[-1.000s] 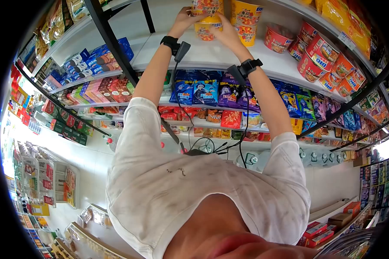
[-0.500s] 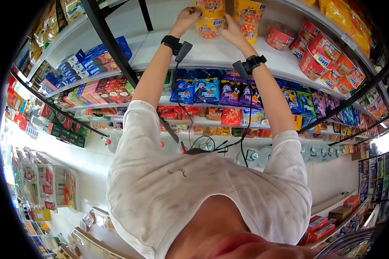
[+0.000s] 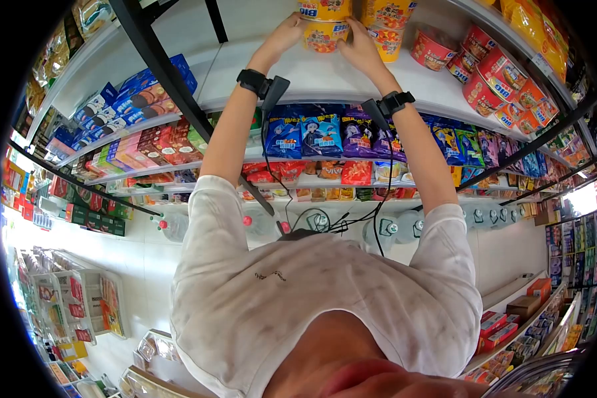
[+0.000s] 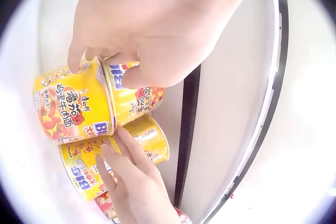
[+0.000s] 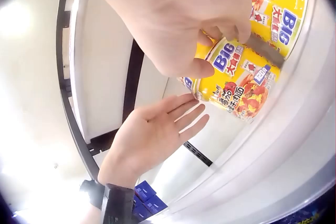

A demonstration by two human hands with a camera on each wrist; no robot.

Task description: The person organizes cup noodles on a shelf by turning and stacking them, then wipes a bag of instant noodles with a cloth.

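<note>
Two yellow noodle cups, an upper one and a lower one, stand stacked on the shelf in the head view. My left hand is at their left side; in the right wrist view its fingers are nearly straight, tips touching near the seam. On the other side my right hand has its thumb by the lower cup. The left wrist view shows the right hand with slightly bent fingers along the stack. Just right of it stands another yellow stack. Finger contact behind the cups is partly hidden.
Red noodle cups stand to the right, and blue cookie boxes lie left of a black shelf post. Snack bags fill the shelf below. Cables hang from both wrists.
The lower cup has moved slightly down in the head view, with the upper cup still on it. Both hands have shifted lower and the right thumb has moved off the lower cup's front.
</note>
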